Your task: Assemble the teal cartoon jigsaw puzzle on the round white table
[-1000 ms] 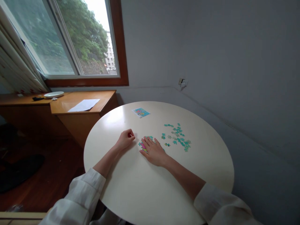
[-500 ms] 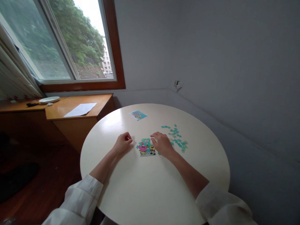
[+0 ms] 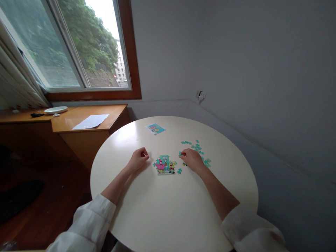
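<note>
We see the joined puzzle section (image 3: 165,165) flat on the round table (image 3: 162,210) between the hands: the left hand (image 3: 138,159) is curled in a loose fist with nothing visible in it, while the right hand (image 3: 193,159) bends its fingertips together at a teal piece (image 3: 180,154), whether gripped we cannot tell. We judge that a low-dragging right wrist could scatter the loose pieces (image 3: 197,147) around it. We note bare tabletop nearer the viewer, the rim well apart from every piece.
</note>
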Demonstrator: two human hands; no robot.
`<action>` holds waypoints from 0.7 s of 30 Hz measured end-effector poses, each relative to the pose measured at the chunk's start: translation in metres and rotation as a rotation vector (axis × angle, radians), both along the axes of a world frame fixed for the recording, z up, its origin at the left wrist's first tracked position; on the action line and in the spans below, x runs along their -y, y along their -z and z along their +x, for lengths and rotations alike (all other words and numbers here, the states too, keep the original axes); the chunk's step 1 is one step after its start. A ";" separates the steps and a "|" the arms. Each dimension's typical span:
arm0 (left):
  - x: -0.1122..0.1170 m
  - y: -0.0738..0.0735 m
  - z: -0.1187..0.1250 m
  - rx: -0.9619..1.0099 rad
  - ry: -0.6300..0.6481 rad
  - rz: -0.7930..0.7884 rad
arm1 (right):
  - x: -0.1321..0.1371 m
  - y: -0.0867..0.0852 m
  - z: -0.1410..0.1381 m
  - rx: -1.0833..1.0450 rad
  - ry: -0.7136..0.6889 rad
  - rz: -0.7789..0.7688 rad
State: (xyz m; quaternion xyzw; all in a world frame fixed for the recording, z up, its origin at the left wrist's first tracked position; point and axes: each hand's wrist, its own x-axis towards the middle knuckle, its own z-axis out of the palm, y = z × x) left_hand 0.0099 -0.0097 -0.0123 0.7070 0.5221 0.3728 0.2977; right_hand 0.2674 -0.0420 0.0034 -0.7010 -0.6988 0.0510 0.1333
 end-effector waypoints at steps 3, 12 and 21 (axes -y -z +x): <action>0.000 0.000 0.000 -0.004 0.000 -0.005 | 0.001 -0.001 0.000 -0.032 -0.017 -0.009; 0.001 -0.001 0.000 -0.004 -0.001 -0.002 | 0.001 -0.001 0.001 -0.067 -0.056 -0.021; 0.002 -0.002 0.000 0.004 -0.004 0.005 | -0.003 0.003 0.003 -0.147 -0.076 -0.015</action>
